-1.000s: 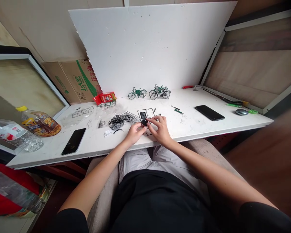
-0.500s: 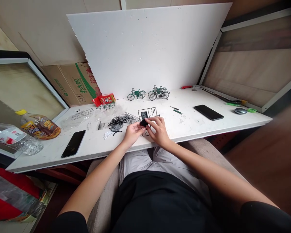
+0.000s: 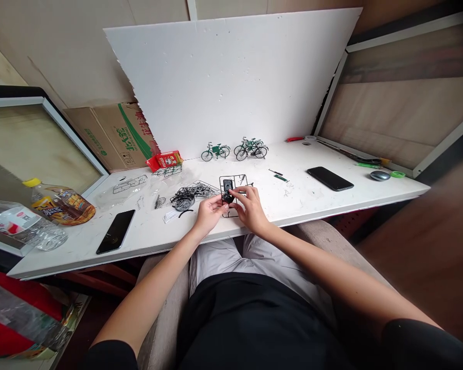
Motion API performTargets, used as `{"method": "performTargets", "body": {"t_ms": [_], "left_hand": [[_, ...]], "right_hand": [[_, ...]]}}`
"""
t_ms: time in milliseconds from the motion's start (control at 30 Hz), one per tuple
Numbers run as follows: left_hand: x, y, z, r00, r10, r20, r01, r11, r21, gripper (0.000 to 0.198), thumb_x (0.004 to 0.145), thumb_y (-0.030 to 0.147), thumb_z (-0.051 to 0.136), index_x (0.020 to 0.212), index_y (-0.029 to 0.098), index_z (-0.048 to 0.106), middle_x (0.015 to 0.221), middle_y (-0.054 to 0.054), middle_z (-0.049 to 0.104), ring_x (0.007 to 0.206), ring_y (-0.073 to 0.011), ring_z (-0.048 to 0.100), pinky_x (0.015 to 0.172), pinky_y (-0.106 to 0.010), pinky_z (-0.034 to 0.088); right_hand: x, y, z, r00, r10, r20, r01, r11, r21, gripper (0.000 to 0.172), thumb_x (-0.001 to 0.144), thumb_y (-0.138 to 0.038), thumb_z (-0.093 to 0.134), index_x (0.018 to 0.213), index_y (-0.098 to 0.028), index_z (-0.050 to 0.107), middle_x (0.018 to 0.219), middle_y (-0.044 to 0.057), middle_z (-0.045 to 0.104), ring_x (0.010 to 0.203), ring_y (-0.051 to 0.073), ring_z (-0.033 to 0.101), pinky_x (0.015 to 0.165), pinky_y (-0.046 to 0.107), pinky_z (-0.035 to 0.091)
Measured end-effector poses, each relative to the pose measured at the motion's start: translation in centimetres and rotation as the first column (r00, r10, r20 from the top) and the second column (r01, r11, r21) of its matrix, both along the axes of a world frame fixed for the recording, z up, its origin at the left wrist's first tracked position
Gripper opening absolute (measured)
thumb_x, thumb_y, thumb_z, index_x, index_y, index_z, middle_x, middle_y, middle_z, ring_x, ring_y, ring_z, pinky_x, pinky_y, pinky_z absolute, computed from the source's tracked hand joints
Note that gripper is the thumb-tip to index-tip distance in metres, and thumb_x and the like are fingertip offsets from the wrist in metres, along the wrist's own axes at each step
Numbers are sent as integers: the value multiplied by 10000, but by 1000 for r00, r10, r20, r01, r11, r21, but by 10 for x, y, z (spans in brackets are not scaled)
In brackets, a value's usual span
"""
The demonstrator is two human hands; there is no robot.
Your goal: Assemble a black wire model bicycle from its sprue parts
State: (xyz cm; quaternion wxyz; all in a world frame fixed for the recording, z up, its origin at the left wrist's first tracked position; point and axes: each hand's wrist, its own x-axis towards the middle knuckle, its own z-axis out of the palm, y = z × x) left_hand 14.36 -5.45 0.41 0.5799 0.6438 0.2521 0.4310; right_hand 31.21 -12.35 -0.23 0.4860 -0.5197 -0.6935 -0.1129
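Both my hands meet over the front of the white table, at a black plastic sprue frame (image 3: 228,179) with small model parts in it. My left hand (image 3: 209,213) is closed, thumb and fingers pinching a black part (image 3: 227,197) at the frame's middle. From the other side, my right hand (image 3: 250,208) has its fingertips closed on the same spot; its exact hold is partly hidden. Left of my hands lies a heap of black sprues and model wheels (image 3: 184,199). A small white label (image 3: 170,216) and a curved black strip (image 3: 185,212) lie beside it.
Assembled model bicycles (image 3: 215,151) stand at the back before a white board (image 3: 231,77). A dark phone (image 3: 330,178) and mouse (image 3: 380,175) lie right; a second phone (image 3: 116,231) and bottles (image 3: 64,204) are left. A green-handled tool (image 3: 280,178) lies right of my hands.
My head view has shifted slightly. Both hands stay at the black sprue frame; the right fingers have moved a little at the black part.
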Motion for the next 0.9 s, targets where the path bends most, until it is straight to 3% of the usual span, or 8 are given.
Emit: {"method": "performTargets", "body": {"t_ms": [267, 500, 633, 900], "left_hand": [[0, 0, 2, 999, -28, 46, 30, 998, -47, 418, 729, 296, 882, 1092, 134, 753, 940, -81, 754, 882, -210, 715, 820, -336, 583], [0, -4, 5, 998, -55, 28, 56, 998, -25, 410, 823, 390, 839, 1121, 132, 727, 1026, -104, 742, 906, -216, 716, 806, -344, 600], [0, -4, 5, 999, -50, 13, 50, 999, -13, 478, 810, 436, 856, 1153, 130, 725, 1063, -118, 746, 900, -219, 713, 783, -346, 607], [0, -2, 3, 996, -82, -19, 83, 995, 52, 432, 822, 424, 848, 1123, 135, 737, 1036, -118, 763, 868, -210, 713, 774, -326, 581]], "right_hand": [[2, 0, -2, 999, 11, 53, -9, 999, -46, 505, 1037, -298, 585, 1539, -338, 538, 1277, 135, 609, 1209, 343, 520, 1041, 583, 497], [5, 1, -1, 999, 37, -21, -38, 997, -69, 449, 1012, -325, 625, 1459, -295, 607, 1109, 123, 611, 1111, 340, 526, 994, 574, 509], [3, -1, 2, 998, 36, -50, -39, 998, -54, 404, 1018, -291, 593, 1421, -272, 617, 1139, 129, 622, 1126, 346, 524, 1001, 570, 505], [1, -1, -1, 1000, -3, 9, 4, 996, -89, 399, 1016, -223, 538, 1415, -232, 546, 1198, 150, 607, 1097, 346, 535, 959, 524, 501]]}}
